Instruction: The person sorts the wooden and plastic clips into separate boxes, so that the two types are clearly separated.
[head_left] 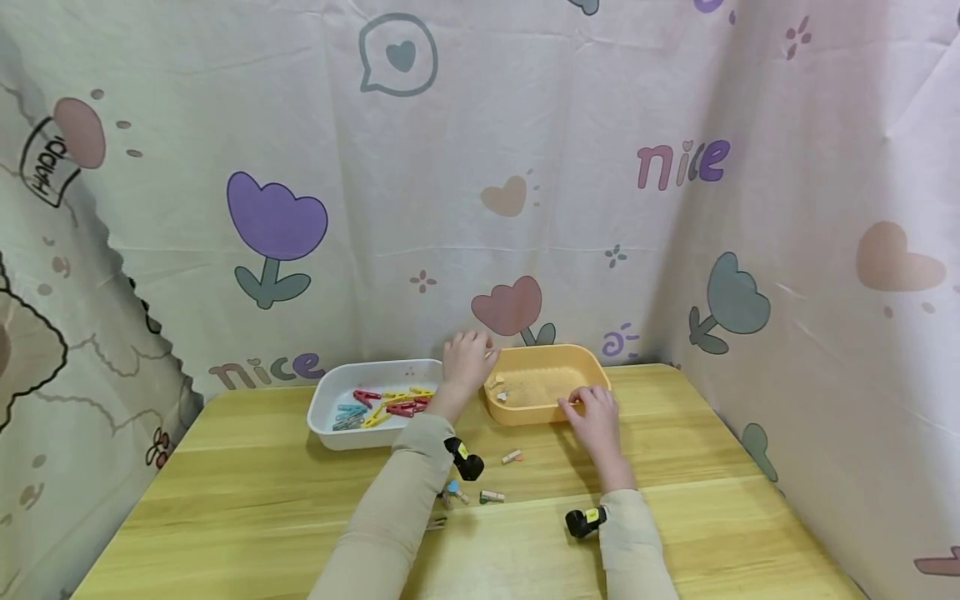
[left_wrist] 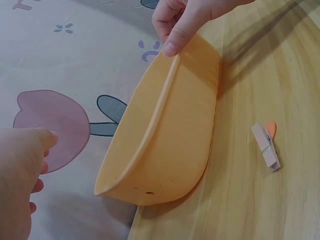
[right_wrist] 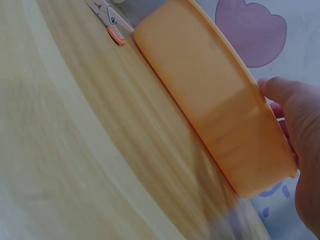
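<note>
A yellow-orange plastic box stands at the back of the table. My right hand grips its near rim at the right, thumb outside and fingers over the inner side; the right wrist view shows this hand at the rim too. My left hand hovers by the box's left end, fingers loosely bent; nothing shows between them in the left wrist view, where the hand appears apart from the box. A few small light pieces lie inside the box's left end.
Left of it, a white box holds several red, yellow and blue clothespins. On the table lie a wooden clothespin with an orange piece, another wooden clothespin, and more clothespins beside my left sleeve. A printed curtain hangs behind.
</note>
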